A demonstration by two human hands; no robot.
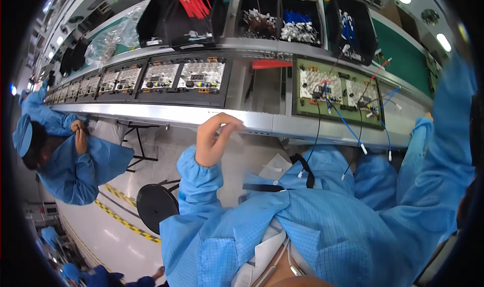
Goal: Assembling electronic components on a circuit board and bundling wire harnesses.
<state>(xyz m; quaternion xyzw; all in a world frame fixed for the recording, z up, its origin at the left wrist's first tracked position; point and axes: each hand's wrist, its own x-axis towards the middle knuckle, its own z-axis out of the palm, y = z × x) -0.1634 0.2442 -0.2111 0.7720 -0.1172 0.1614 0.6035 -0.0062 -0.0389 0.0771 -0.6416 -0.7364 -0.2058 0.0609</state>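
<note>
My left hand (pixel 216 138) is raised just in front of the bench's metal edge. Its fingers are bent and meet the thumb, with nothing visible between them. My right arm (pixel 446 131) reaches up along the right side, blurred at the far end, and its hand is out of view. In front of me, a green fixture (pixel 337 109) on the bench holds two circuit boards. Black, blue and red wires with white connectors run from them, and several hang over the bench edge. Left of the fixture, a row of dark trays (pixel 226 78) carries similar boards, some with small displays.
Black bins (pixel 323 12) of wires and connectors line the back of the bench. A red strip (pixel 272 64) lies between trays and fixture. At the left sits a person in blue (pixel 80 161). A round black stool (pixel 157 206) stands on the floor. Another sleeve (pixel 421 136) shows at right.
</note>
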